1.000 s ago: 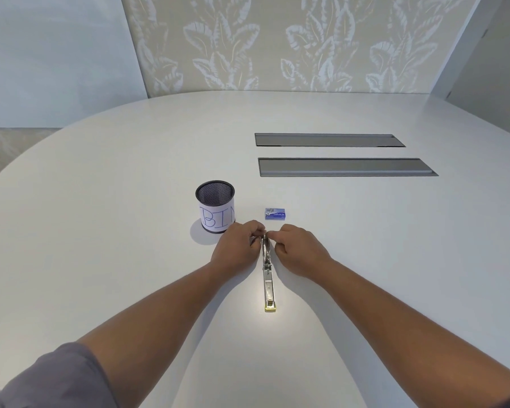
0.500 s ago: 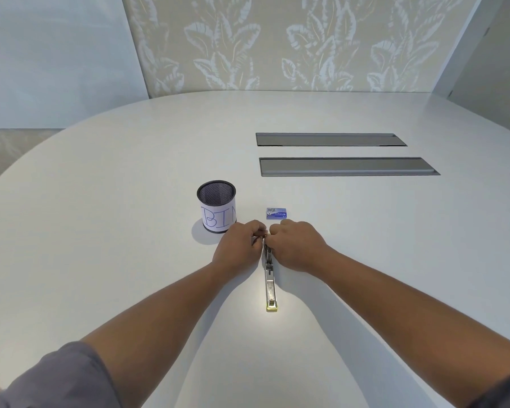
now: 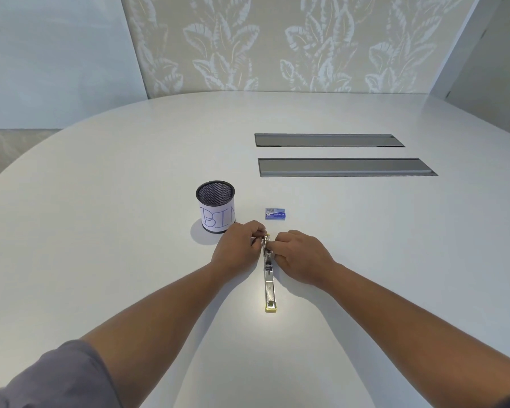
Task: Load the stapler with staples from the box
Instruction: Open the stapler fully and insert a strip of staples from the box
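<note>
Centrally, on the white desk (image 3: 100,231), I see the stapler (image 3: 269,278) lying flat and opened out lengthwise, its yellow-tipped end (image 3: 271,308) nearest me and its far end between my two hands. My left hand (image 3: 238,248) rests on the desk at the stapler's left, its fingers (image 3: 256,231) curled together and pinched on the far end of the stapler. My right hand (image 3: 299,256) mirrors it on the right, fingers (image 3: 277,244) closed on the same end (exactly which part each fingertip touches is too small to tell). The blue staple box (image 3: 275,213) lies on the desk just beyond the hands, apart from both, and looks closed. To its left stands a black mesh cup (image 3: 215,206) with a paper label lettered "BIN", upright, near my left hand but not touching it. Farther back, two long grey recessed panels (image 3: 346,167) run across the desk.
</note>
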Demonstrator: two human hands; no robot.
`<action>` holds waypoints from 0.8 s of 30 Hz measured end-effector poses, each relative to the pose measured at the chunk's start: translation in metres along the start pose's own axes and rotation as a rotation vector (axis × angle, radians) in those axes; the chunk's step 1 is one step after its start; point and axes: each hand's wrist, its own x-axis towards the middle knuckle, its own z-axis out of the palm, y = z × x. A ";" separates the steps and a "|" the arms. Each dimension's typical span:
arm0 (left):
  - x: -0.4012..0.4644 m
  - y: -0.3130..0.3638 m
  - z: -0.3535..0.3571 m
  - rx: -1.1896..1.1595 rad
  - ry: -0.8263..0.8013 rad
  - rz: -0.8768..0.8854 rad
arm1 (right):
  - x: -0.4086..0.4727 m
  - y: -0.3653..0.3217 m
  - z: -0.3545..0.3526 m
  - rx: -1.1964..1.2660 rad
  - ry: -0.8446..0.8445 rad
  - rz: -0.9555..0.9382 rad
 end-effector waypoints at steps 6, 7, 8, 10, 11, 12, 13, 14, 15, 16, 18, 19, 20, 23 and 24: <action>0.001 -0.001 0.002 0.000 -0.001 0.005 | -0.006 0.003 0.001 0.030 0.039 -0.032; 0.001 -0.001 0.001 0.004 -0.001 0.003 | -0.006 0.004 0.001 0.033 0.031 -0.034; 0.001 -0.001 0.001 0.003 -0.004 0.001 | -0.005 0.004 0.001 0.043 0.022 -0.028; 0.001 0.001 0.000 -0.010 -0.016 0.000 | -0.004 0.005 0.000 0.110 0.001 0.017; 0.001 0.001 0.000 -0.012 -0.017 0.002 | -0.002 0.005 0.000 0.171 -0.011 0.058; 0.001 0.001 0.000 -0.006 -0.015 0.000 | 0.000 0.005 0.000 0.240 -0.027 0.114; 0.001 0.000 0.000 0.003 -0.011 -0.003 | 0.003 0.006 -0.001 0.308 -0.049 0.179; 0.001 0.000 0.000 0.013 -0.005 -0.004 | 0.006 0.008 -0.002 0.374 -0.073 0.243; 0.001 0.000 0.000 0.020 0.000 -0.005 | 0.009 0.010 -0.003 0.435 -0.089 0.288; 0.001 -0.001 0.001 0.026 0.003 -0.005 | 0.012 0.012 -0.004 0.486 -0.095 0.313; 0.001 0.000 0.000 0.024 0.003 -0.008 | 0.016 0.013 -0.006 0.549 -0.106 0.329; 0.000 0.000 0.000 0.016 -0.001 -0.010 | 0.018 0.013 -0.007 0.562 -0.120 0.334; 0.000 0.001 0.000 0.008 -0.004 -0.012 | 0.020 0.012 -0.008 0.564 -0.138 0.339; -0.001 0.002 -0.001 0.008 -0.001 -0.021 | 0.028 0.009 -0.010 0.537 -0.189 0.358; -0.001 0.002 -0.001 0.012 -0.002 -0.029 | 0.031 0.008 -0.012 0.521 -0.208 0.362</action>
